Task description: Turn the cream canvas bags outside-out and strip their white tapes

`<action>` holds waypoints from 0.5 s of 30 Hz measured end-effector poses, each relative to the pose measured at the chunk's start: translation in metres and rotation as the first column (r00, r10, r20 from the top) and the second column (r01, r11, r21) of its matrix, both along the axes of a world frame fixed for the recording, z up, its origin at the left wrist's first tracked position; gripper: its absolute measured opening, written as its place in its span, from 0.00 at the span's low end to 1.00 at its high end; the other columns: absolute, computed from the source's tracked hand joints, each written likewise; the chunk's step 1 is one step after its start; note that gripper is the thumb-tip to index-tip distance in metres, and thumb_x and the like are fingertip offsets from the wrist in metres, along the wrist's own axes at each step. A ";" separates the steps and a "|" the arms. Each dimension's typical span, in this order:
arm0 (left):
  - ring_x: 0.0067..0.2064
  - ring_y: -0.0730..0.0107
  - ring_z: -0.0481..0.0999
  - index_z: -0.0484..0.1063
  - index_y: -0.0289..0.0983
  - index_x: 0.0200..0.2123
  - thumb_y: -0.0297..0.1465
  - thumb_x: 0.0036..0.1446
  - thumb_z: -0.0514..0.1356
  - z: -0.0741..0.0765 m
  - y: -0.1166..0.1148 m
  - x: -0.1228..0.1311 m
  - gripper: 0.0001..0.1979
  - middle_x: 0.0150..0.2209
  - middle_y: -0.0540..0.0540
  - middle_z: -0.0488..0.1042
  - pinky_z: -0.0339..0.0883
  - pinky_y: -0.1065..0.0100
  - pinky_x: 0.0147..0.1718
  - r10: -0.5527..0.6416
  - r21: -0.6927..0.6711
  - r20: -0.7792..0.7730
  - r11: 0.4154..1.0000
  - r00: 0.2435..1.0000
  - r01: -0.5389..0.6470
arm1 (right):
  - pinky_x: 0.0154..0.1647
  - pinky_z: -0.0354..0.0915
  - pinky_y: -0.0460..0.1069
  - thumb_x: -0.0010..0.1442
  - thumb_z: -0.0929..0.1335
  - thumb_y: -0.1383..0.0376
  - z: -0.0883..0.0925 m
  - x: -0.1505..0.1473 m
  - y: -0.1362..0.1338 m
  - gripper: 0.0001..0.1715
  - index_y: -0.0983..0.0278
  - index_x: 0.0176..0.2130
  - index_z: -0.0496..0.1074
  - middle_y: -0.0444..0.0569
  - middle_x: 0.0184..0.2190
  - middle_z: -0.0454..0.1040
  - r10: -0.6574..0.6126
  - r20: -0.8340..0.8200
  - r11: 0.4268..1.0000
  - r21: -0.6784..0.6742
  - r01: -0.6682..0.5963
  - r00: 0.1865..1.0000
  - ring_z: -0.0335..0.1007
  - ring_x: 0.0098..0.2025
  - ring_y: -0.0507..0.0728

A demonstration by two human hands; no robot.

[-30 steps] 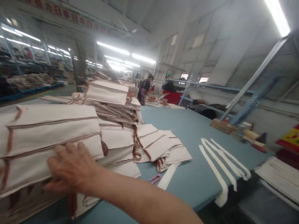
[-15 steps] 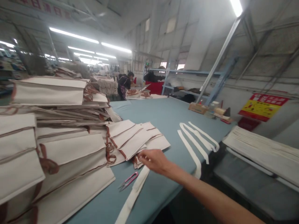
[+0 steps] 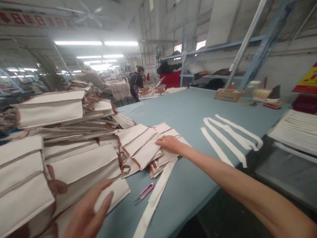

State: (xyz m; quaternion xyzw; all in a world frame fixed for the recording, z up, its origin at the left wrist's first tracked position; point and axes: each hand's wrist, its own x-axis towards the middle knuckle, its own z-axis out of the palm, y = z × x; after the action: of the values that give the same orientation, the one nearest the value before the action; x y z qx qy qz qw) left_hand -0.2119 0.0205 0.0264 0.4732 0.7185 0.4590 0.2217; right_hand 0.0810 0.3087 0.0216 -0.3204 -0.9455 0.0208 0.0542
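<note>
My right hand lies on a small stack of cream cloth bags with brown edging. Its fingers are curled together at the edge of an upper bag; the thumb's side is partly hidden. Low in the view, my left hand is raised over larger piled bags, thumb and fingers apart, holding nothing. Pink-handled thread snips rest on the blue-green table between the hands. Beside them a long white strip runs from under the stack toward the near edge.
Tall bag piles fill the left side. Several white strips lie on the right of the table, some reaching its edge. A cardboard box and a jar stand at the back right. A person works farther off.
My right hand has moved from above the near end of the small stack up onto its bags. My left hand has come into view at the bottom. The head view has shifted.
</note>
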 end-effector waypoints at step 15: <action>0.57 0.53 0.81 0.76 0.38 0.59 0.37 0.72 0.66 -0.062 0.134 0.063 0.17 0.60 0.40 0.78 0.78 0.46 0.56 -0.356 -0.295 -0.704 0.934 0.615 0.203 | 0.54 0.74 0.58 0.78 0.67 0.53 0.066 -0.039 -0.001 0.22 0.64 0.61 0.74 0.56 0.52 0.82 -0.349 -0.218 0.927 0.063 0.370 0.911 0.81 0.52 0.63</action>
State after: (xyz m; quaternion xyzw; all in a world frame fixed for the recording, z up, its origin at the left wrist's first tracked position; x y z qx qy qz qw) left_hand -0.1486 0.1547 -0.0359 0.7028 0.7019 0.1146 0.0192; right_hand 0.0423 0.3079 0.0873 -0.4822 -0.8594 -0.0057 0.1697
